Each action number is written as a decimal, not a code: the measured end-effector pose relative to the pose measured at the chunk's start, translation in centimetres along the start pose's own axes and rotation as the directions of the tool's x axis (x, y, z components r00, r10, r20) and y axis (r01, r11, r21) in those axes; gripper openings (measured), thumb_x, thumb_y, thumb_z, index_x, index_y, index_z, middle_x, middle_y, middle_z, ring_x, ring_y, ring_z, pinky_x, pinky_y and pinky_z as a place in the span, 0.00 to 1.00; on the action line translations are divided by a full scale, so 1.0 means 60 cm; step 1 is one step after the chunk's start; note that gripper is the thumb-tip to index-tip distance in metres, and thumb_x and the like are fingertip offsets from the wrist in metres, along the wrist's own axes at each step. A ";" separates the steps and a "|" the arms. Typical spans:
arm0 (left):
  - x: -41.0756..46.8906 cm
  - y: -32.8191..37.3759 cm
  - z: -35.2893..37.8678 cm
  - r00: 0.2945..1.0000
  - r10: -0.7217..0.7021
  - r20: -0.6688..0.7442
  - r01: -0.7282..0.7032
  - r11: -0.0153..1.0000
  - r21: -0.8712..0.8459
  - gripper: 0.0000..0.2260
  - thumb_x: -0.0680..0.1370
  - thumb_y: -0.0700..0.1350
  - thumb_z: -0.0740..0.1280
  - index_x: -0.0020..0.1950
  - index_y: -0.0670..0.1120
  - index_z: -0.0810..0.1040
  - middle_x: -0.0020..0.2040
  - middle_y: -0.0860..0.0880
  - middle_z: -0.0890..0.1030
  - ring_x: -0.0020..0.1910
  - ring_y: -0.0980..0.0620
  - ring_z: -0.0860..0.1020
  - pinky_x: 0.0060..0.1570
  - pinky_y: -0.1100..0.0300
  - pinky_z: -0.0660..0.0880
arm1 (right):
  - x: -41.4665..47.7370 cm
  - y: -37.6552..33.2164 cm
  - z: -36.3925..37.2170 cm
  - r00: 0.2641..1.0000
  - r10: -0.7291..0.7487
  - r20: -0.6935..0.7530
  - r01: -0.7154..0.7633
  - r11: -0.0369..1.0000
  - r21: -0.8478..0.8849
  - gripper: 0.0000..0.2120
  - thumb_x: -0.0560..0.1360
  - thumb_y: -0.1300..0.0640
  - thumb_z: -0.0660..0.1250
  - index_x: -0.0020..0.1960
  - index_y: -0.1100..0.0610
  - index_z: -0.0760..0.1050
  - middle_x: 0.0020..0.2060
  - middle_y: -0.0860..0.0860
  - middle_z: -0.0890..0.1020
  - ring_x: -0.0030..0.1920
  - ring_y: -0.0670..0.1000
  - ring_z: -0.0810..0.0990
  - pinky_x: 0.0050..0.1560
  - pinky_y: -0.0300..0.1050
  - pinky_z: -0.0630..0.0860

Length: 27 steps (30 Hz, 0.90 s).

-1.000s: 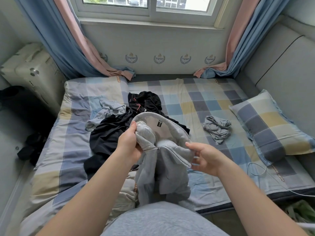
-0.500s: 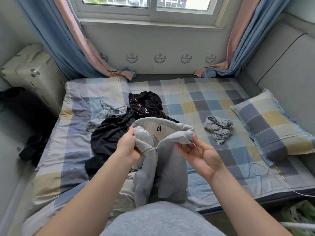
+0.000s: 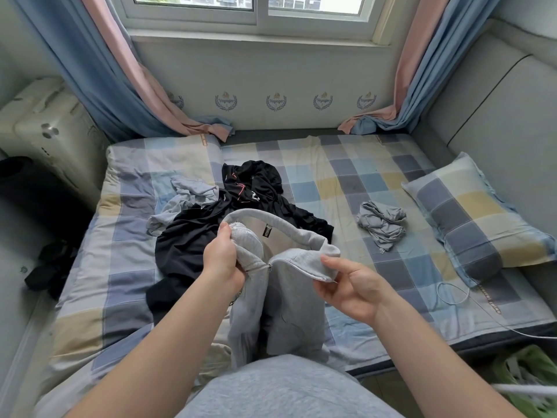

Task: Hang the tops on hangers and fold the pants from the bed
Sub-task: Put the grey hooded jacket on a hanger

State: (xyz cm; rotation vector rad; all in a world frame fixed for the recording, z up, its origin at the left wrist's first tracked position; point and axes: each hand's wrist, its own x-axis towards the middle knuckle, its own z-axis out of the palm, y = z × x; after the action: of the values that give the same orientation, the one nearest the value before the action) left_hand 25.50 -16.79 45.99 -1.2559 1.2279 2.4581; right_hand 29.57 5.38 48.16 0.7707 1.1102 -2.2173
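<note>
Up in front of the person, a grey zip top [image 3: 289,297] hangs from both hands over the near edge of the bed [image 3: 331,176]. The left hand [image 3: 221,260] grips a bunch of cloth at one side of the neck. The right hand [image 3: 349,286] pinches the other side, by the zip, with thumb and fingers. A small dark tag shows inside the neck. Just behind the top, a heap of black clothes [image 3: 193,236] lies on the checked sheet, and a pale blue piece [image 3: 187,194] touches its far left side. A small grey piece [image 3: 381,226] lies alone to the right, near a checked pillow [image 3: 470,212]. A cream suitcase [image 3: 45,131] is left of the bed. A green thing [image 3: 530,375] sits low on the right, too blurry to tell what is in it.
</note>
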 end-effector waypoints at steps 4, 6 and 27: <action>-0.008 -0.004 0.009 0.999 -0.028 0.028 0.028 1.000 -0.007 0.18 0.82 0.55 0.65 0.58 0.41 0.80 0.53 0.40 0.85 0.51 0.41 0.84 0.57 0.44 0.80 | 0.009 0.001 0.001 0.998 -0.057 0.033 0.053 0.991 0.125 0.18 0.67 0.72 0.65 0.56 0.65 0.77 0.45 0.61 0.84 0.43 0.55 0.84 0.44 0.44 0.83; -0.012 -0.006 0.012 0.998 -0.040 0.041 0.041 0.999 -0.024 0.17 0.82 0.55 0.65 0.59 0.42 0.80 0.54 0.39 0.84 0.51 0.41 0.84 0.54 0.45 0.81 | 0.015 0.003 0.002 0.996 -0.082 0.035 0.074 0.979 0.188 0.19 0.65 0.74 0.62 0.55 0.67 0.77 0.44 0.62 0.83 0.43 0.57 0.84 0.46 0.45 0.83; -0.032 -0.058 0.043 0.869 -0.350 0.350 0.317 0.936 0.150 0.18 0.83 0.56 0.61 0.58 0.43 0.80 0.44 0.48 0.83 0.44 0.51 0.82 0.48 0.56 0.77 | 0.024 0.047 -0.118 0.846 -0.311 -0.433 0.131 0.908 -0.397 0.15 0.84 0.48 0.58 0.60 0.55 0.77 0.54 0.55 0.83 0.54 0.54 0.82 0.56 0.57 0.79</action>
State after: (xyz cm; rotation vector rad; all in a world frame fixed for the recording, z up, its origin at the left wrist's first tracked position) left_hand 26.65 -12.20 46.09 -0.8375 0.9173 2.2225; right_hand 32.24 9.51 42.16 1.1211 1.8780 -1.9506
